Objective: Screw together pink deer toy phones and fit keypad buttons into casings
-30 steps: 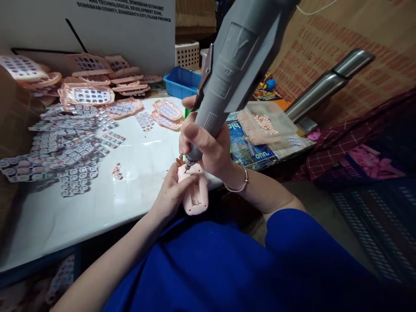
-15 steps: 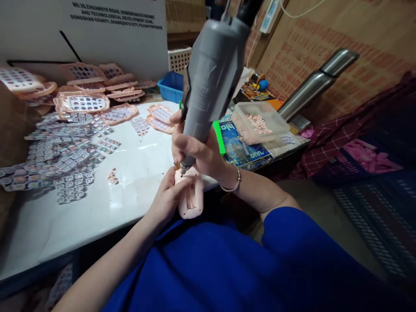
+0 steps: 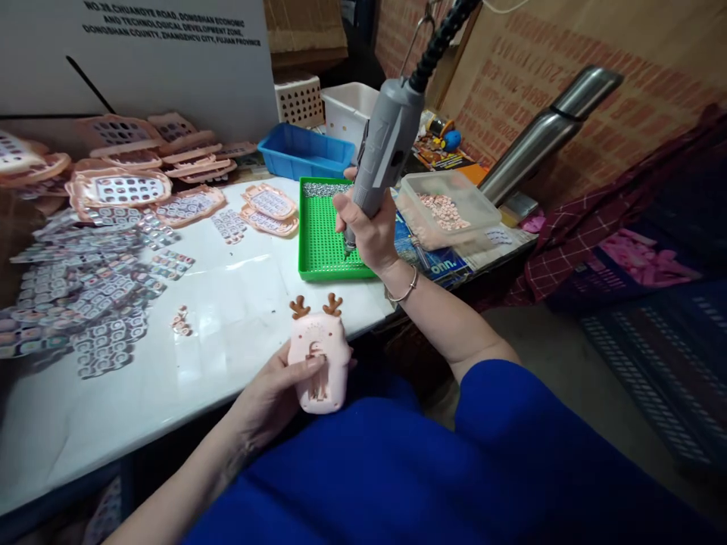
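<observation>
The left grip (image 3: 278, 384) is closed on the pale pink rounded plastic casing (image 3: 336, 371) w/ two brown antlers (image 3: 332, 304), thumb across the long slot in its back, fingers mostly hidden underneath. Casing sits just right of that palm, above the blue cloth lap (image 3: 341, 469), near side of the white-topped desk (image 3: 238, 280). The right grip (image 3: 372, 236) is wrapped round the grey plastic power screwdriver (image 3: 382, 144), black ribbed cable (image 3: 444, 44) at its top end. Bit points down over the green perforated plastic tray (image 3: 335, 275), directly below the right grip; can't tell if the tip touches or carries anything.

Risks: a sideways push of the bit could scatter the small silver metal pieces (image 3: 326, 189) (screws, by the look) heaped just beyond the right grip. Anything loosely seated on the bit could drop in the gap btw. tray & left grip, b/c the two are well apart. Thumb pressure might bend whatever's inside the slot; too small to tell. Casing could poss. tip lapward if that one-sided hold slackens. Right of the right grip, the translucent plastic box (image 3: 475, 195) of small pink parts is near enough to get knocked by a wide swing.
</observation>
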Demonstrator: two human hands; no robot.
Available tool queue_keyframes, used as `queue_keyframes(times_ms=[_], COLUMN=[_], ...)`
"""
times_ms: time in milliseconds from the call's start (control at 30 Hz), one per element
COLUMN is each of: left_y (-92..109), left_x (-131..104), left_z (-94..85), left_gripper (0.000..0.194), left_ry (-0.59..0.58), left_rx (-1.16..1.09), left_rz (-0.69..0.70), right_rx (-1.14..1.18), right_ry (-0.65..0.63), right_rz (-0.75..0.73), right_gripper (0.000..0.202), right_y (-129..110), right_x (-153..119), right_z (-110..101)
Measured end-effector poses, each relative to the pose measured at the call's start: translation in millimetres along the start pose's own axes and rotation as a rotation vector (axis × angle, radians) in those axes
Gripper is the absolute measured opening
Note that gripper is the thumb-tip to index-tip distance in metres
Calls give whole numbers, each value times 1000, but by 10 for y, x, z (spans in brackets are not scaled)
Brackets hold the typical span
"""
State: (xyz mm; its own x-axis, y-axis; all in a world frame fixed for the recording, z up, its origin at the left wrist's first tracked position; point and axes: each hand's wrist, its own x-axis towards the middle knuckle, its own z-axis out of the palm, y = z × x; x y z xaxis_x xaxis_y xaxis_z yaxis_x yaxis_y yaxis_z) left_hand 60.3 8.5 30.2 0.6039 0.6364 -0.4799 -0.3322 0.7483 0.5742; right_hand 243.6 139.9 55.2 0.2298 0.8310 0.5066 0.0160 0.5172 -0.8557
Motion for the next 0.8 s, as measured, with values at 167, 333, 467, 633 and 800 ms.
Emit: queue_keyframes(times_ms=[167,333,467,633,800], left_y=[210,293,294,318,322], left_x=[107,245,277,265,279], left_z=[52,20,23,53,51], left_gripper=[42,41,35,34,32], left_ry=[158,234,258,281,292], left_rx=[-152,-243,-300,-385,-400], left_rz=[277,399,387,388,429], right_rx=[83,96,130,277,312], right_ry=[32,54,44,-139,-284], right_rz=[23,36,-20,-47,15], right_gripper=[56,57,52,38,43], right_y=[-3,-51,-231,-534,-554], right_x=[-23,3,16,-215,-464], right_z=[24,30,81,241,356])
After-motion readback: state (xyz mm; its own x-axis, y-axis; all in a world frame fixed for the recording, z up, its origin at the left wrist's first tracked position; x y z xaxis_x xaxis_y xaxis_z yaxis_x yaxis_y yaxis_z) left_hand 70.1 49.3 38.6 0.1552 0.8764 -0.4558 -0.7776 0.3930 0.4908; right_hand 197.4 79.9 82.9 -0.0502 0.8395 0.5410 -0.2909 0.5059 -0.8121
